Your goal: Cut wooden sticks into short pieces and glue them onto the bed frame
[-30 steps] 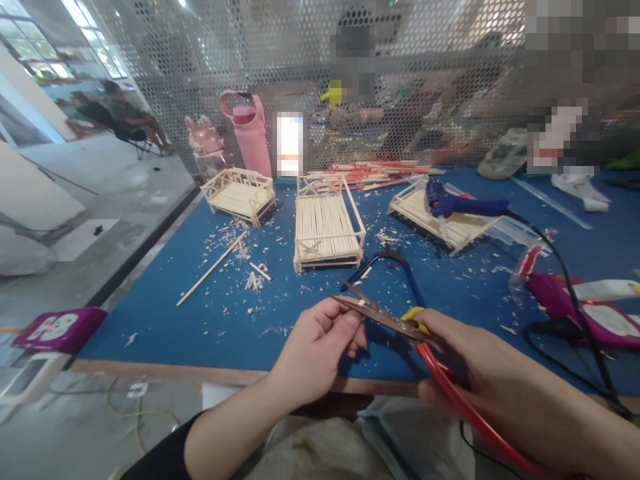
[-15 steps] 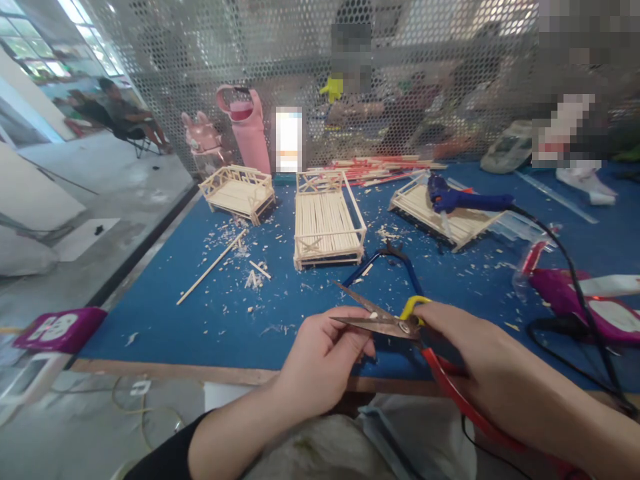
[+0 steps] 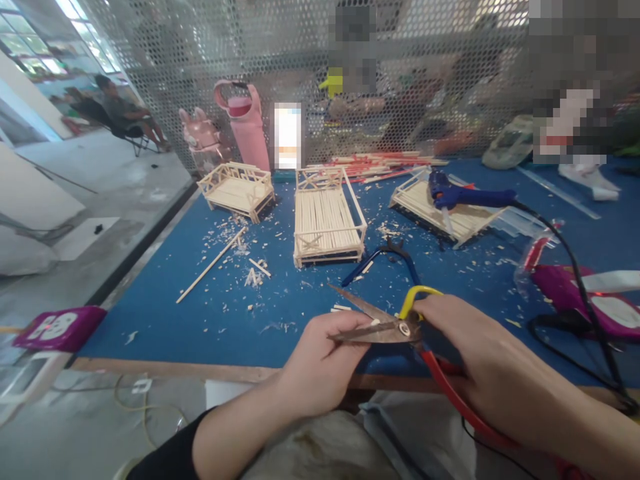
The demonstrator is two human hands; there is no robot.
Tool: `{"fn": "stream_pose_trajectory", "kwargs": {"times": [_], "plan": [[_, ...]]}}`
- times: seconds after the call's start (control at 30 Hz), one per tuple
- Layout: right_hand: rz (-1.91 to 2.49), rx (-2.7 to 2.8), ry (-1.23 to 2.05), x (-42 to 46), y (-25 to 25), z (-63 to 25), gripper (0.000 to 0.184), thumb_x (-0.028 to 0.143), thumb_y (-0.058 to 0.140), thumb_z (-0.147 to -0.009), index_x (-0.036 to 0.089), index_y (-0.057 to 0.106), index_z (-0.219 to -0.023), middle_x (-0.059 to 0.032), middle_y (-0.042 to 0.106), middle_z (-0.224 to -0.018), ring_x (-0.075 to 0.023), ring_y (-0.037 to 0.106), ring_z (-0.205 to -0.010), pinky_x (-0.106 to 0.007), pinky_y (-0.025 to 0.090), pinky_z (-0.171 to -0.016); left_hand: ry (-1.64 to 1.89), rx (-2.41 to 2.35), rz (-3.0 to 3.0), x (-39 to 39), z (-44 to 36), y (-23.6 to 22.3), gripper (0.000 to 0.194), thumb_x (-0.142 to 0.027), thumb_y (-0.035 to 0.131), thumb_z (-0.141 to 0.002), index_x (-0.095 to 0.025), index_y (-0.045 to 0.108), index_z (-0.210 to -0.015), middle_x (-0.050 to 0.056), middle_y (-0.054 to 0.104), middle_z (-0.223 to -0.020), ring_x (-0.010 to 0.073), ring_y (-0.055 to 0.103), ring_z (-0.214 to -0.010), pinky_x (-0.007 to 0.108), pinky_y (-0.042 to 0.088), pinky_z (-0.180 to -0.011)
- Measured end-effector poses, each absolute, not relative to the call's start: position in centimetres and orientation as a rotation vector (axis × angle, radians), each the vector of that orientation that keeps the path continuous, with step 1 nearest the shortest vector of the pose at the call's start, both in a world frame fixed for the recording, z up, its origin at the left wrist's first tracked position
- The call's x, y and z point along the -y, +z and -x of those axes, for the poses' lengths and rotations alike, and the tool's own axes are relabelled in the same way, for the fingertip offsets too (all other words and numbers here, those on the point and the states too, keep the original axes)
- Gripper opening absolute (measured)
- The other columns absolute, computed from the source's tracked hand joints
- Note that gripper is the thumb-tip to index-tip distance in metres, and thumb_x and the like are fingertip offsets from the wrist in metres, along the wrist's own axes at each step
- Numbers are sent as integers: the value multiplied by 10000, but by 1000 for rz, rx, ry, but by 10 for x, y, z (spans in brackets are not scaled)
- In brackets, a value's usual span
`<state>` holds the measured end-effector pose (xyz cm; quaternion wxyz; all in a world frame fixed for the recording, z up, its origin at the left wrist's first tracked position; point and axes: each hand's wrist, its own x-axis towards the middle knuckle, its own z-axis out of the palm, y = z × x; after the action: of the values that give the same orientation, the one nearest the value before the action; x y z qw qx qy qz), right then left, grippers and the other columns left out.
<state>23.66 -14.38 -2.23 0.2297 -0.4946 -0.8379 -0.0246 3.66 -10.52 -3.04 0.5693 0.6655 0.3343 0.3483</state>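
My right hand (image 3: 480, 360) grips the red and yellow handles of large scissors (image 3: 385, 323), whose blades are apart and point left. My left hand (image 3: 320, 363) is pinched closed just under the blades; what it holds is too small to make out. Short stick pieces (image 3: 341, 308) lie on the blue table (image 3: 210, 313) right beyond my left fingers. Blue-handled pliers (image 3: 387, 257) lie just past the scissors.
Three small stick-built beds (image 3: 327, 220) (image 3: 235, 190) (image 3: 440, 207) stand further back, a blue glue gun (image 3: 465, 197) resting on the right one. Loose sticks, shavings, a pink bottle (image 3: 247, 127), a mesh screen, purple power strips (image 3: 585, 300) (image 3: 57, 327) and black cable surround them. Other people sit behind.
The scissor blades have spread wider. Both hands have dropped slightly towards me, and short stick pieces now lie on the table by my left fingers.
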Motion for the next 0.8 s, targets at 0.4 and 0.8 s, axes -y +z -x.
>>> {"fn": "stream_pose_trajectory", "kwargs": {"times": [0.4, 0.8], "plan": [[1361, 2317, 222, 140, -25, -237, 155, 107, 397, -679, 251, 356, -715, -18, 559, -608, -157, 467, -479, -255, 366, -448, 866, -729, -1634, 112, -41, -31, 285, -246, 445, -892, -149, 706, -829, 62, 706, -822, 176, 630, -784, 252, 478, -735], [1596, 2206, 444, 125, -28, -246, 73, 181, 447, -732, 250, 425, -737, 40, 552, -554, -134, 475, -440, -228, 322, -432, 844, -1020, -1573, 107, -40, -40, 281, -305, 445, -903, -153, 678, -863, 27, 668, -714, 144, 604, -690, 240, 470, -674]]}}
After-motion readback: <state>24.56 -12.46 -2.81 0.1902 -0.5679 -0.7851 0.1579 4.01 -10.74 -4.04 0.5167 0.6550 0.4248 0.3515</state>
